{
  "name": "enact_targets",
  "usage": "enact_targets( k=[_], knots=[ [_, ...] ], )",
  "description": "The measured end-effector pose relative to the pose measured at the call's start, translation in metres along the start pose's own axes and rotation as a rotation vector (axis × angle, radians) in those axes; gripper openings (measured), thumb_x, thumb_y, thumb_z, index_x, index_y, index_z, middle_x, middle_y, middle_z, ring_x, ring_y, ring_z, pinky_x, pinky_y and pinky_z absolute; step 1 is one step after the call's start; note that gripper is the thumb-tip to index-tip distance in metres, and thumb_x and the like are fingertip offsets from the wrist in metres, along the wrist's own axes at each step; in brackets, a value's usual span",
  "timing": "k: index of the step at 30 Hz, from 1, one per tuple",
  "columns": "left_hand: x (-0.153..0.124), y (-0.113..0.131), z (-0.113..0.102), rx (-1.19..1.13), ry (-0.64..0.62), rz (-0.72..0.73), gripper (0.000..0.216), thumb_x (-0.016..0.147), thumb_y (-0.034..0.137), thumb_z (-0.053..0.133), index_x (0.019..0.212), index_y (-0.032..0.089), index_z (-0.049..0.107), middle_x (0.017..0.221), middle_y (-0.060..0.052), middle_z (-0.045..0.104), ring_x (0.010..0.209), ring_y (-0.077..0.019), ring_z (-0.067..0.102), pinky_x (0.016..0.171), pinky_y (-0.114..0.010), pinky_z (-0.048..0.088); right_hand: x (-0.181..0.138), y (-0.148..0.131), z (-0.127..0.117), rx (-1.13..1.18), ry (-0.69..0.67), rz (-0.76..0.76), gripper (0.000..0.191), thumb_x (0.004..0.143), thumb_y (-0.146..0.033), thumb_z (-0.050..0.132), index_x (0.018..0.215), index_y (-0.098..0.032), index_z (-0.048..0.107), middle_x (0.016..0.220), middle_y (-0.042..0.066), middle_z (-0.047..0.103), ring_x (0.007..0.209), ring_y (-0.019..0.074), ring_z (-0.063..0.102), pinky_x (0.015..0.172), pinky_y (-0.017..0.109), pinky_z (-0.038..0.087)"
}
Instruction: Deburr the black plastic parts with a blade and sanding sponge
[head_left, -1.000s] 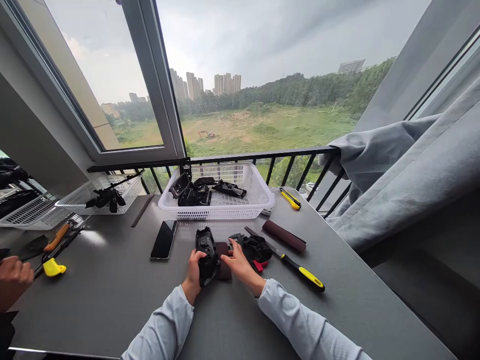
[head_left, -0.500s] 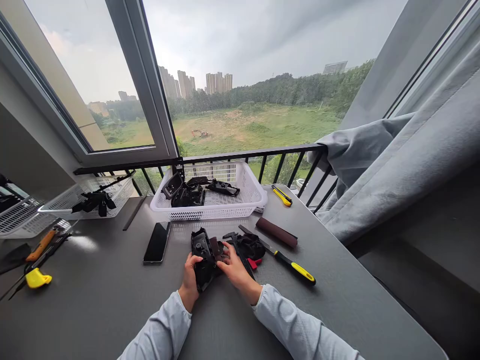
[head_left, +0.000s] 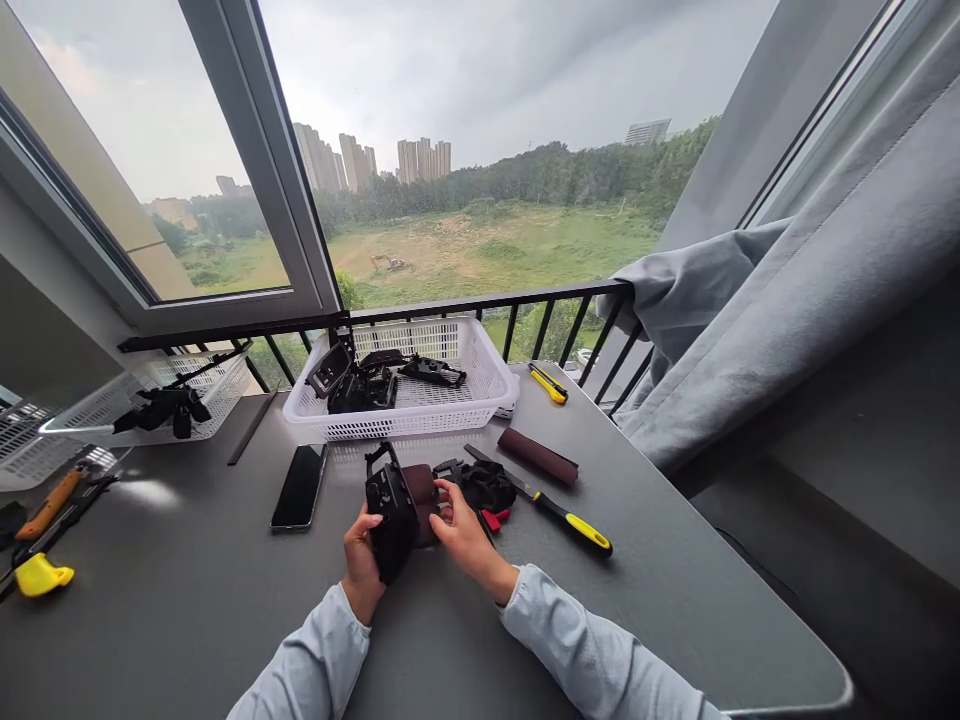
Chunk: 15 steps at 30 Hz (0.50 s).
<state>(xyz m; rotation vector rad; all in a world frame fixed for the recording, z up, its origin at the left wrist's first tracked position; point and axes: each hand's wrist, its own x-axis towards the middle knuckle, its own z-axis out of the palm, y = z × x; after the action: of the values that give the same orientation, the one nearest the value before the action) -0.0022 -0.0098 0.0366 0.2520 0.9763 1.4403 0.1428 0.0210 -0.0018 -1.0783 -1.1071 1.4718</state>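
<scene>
Your moulded part [head_left: 390, 510] is black all over; the pad [head_left: 422, 488] is dark maroon, the same shade as the roll [head_left: 538, 457]. Your sleeves [head_left: 592, 650] are pale blue-grey. The table [head_left: 187, 600] is dark grey, the basket [head_left: 405, 425] white with a fine lattice of holes. The phone [head_left: 300, 487] is black; the long tool [head_left: 570, 518] has a yellow-and-black handle, and the knife [head_left: 548, 384] is yellow and black.

Three white baskets [head_left: 491, 385] stood along the far side, one in the middle and two at the left. Nearer were one phone [head_left: 300, 487], two maroon sanding blocks [head_left: 538, 456], one yellow-handled file [head_left: 555, 507] and, far right, one yellow utility knife [head_left: 548, 384]
</scene>
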Motion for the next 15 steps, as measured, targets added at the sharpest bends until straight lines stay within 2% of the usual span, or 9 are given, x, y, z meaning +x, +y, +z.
enact_targets(
  k=[4,8,11,15],
  knots=[
    [0.001,-0.001,-0.001,0.017,-0.035,0.006,0.051,0.052,0.022,0.063,0.102,0.017,0.069,0.073,-0.003,0.072,0.075,-0.0262,0.069,0.068,-0.035,0.053,-0.001,-0.006,0.003,0.059,-0.049,0.039,0.04,0.061,-0.018,0.069,0.1,-0.022,0.063,0.092,0.002,0.069,0.073,0.0161,0.062,0.07,0.03,0.051],
    [0.0,-0.003,-0.003,0.042,-0.115,-0.019,0.049,0.055,0.023,0.063,0.103,0.018,0.069,0.08,-0.004,0.073,0.076,-0.0262,0.068,0.069,-0.036,0.053,-0.004,-0.016,0.007,0.142,-0.104,0.088,0.022,0.061,-0.031,0.075,0.078,-0.018,0.068,0.077,0.001,0.071,0.072,0.0189,0.063,0.069,0.031,0.05],
    [0.0,-0.003,-0.004,0.068,-0.192,-0.023,0.05,0.056,0.023,0.064,0.105,0.018,0.068,0.083,-0.004,0.073,0.078,-0.0259,0.068,0.071,-0.035,0.052,0.0,-0.025,0.001,0.219,-0.055,0.117,0.025,0.063,-0.04,0.075,0.072,-0.018,0.067,0.069,0.0,0.069,0.064,0.0167,0.06,0.062,0.028,0.048],
    [-0.002,-0.001,-0.004,0.091,-0.198,-0.022,0.05,0.055,0.021,0.065,0.105,0.018,0.068,0.08,-0.003,0.071,0.079,-0.0255,0.067,0.072,-0.035,0.052,0.01,-0.042,-0.018,0.321,0.051,0.133,0.025,0.062,-0.041,0.076,0.07,-0.02,0.065,0.064,-0.003,0.067,0.056,0.0128,0.056,0.054,0.024,0.043]
  ],
)
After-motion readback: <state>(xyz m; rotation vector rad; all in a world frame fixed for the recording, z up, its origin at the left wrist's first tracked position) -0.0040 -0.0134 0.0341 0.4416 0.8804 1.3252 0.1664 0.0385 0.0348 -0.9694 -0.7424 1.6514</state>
